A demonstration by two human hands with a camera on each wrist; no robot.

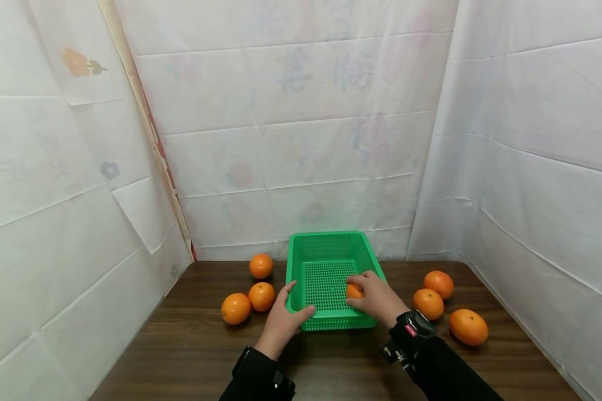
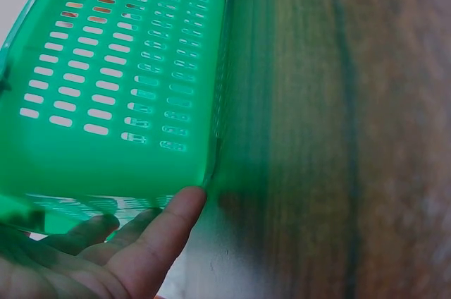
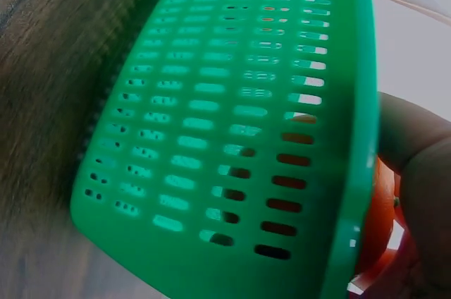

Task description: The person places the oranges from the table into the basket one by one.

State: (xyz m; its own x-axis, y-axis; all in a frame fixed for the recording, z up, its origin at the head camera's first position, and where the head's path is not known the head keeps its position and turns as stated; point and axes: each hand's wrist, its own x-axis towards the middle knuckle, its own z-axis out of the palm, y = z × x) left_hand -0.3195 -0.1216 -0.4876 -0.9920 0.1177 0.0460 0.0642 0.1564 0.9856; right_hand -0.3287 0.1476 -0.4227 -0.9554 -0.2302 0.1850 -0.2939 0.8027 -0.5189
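Note:
A green plastic basket (image 1: 327,320) with slotted sides stands on the table against the back cloth. At its near left corner is my left hand (image 1: 280,324), thumb and fingers spread apart. In the left wrist view, extended fingers (image 2: 158,246) touch the outside of the basket wall. My right hand (image 1: 378,297) pinches an orange (image 1: 354,291) between thumb and fingers, over the right part of the basket. The right wrist view shows that orange (image 3: 381,214) partly behind the basket rim; whether it touches the basket floor I cannot tell.
Left of the basket lie three oranges (image 1: 236,308). Three more oranges (image 1: 469,327) lie on the right, beside my right forearm. The dark wood table (image 1: 190,356) is bounded by white cloth walls (image 1: 301,150) at the back and both sides.

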